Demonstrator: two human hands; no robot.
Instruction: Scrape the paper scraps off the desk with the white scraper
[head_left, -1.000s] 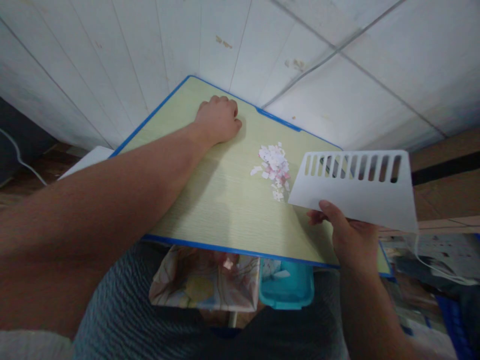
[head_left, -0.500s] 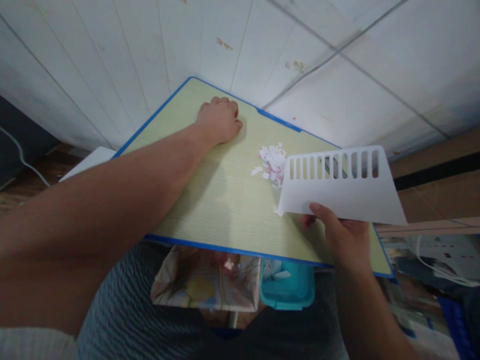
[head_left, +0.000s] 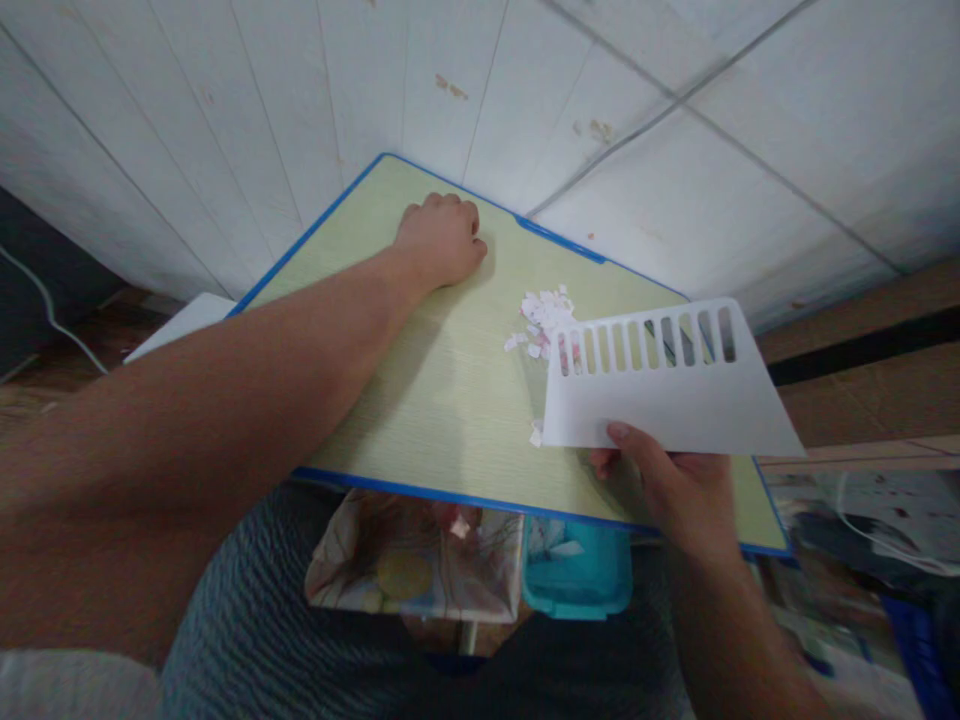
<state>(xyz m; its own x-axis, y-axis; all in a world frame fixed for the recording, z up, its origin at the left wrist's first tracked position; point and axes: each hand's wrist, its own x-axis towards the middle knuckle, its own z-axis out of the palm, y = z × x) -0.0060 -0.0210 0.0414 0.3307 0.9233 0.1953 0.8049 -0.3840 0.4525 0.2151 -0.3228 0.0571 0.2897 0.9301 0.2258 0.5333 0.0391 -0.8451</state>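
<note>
My right hand (head_left: 679,490) grips the lower edge of a white slotted sheet (head_left: 667,410), thumb on top and fingers underneath. A row of long slots runs along the sheet's far side, and its left end covers part of a small heap of white and pinkish paper scraps (head_left: 546,312). One loose scrap (head_left: 536,433) lies by the near left corner of the sheet. My left hand (head_left: 442,238) rests on the pale yellow tabletop (head_left: 450,400), left of the heap, with its fingers curled in and nothing visible in them.
Below the table's blue near edge are a cloth-lined box (head_left: 412,580) and a turquoise container (head_left: 581,580) with white pieces inside. A white wall with a grey cable (head_left: 615,145) stands behind the table. Cardboard (head_left: 862,400) is at the right.
My right hand has moved the slotted sheet left and slightly toward me, so it now covers more of the scrap heap. My left hand has stayed in place.
</note>
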